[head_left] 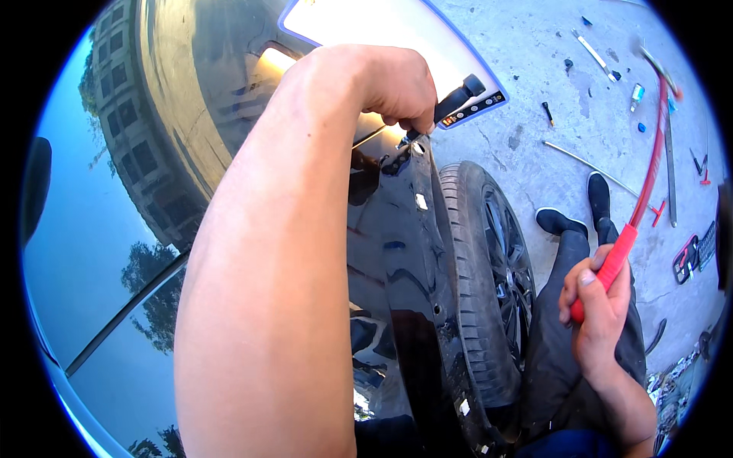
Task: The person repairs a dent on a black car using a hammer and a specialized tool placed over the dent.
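My right hand (599,301) is wrapped round the red grip of a long hammer (649,179), raised to the right of the wheel with its head away from me. Over the fender's far edge my left hand (401,88) is closed, its thumb and fingers around a black punch-like tool (456,101). The tool has a thick capped end on the right. Its thin end emerges below my fingers beside the glossy dark car fender (416,259); contact with the panel cannot be made out. My left forearm hides much of the bodywork.
A bright light panel (366,19) with a blue rim stands behind my left hand. The tyre (477,282) is right of the fender. On the concrete floor lie a red-handled rod (603,174), a small torch-like item (547,114), a metal bar (671,168) and a black case (686,259).
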Motion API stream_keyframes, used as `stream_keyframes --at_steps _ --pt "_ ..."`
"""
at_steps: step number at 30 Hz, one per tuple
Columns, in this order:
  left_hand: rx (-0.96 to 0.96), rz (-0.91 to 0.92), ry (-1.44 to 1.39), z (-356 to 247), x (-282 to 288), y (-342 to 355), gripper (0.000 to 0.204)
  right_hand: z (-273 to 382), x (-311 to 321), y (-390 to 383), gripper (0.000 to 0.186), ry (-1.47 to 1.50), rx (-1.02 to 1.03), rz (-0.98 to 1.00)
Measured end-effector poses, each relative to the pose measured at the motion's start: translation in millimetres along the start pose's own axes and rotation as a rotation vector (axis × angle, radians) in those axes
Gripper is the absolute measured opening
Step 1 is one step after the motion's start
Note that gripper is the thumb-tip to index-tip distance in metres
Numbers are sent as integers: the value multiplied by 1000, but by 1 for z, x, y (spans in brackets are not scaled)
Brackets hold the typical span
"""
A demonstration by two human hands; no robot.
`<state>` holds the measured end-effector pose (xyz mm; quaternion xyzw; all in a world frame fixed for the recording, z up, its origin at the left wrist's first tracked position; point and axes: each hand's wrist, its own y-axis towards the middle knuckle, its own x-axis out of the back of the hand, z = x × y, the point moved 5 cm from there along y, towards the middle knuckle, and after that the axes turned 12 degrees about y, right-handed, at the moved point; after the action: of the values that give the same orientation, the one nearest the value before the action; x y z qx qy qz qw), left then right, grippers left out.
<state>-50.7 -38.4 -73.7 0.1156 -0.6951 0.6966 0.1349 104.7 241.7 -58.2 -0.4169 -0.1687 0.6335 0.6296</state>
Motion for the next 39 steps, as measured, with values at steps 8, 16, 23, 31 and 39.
stream_keyframes --at_steps 8,16,23,31,39 --pt "6 -7 32 2 1 -2 19 7 2 5 16 2 32 -46" --pt "4 17 -9 2 -2 -5 17 0 5 -4 16 -179 -100 63" --pt "26 9 6 -3 3 -18 19 -24 16 -11 19 -288 -152 219" --pt "8 23 -16 0 -3 -4 20 -16 1 -11 20 -71 -168 98" --pt "22 24 13 0 -3 -3 18 -8 3 -5 20 57 -4 22"
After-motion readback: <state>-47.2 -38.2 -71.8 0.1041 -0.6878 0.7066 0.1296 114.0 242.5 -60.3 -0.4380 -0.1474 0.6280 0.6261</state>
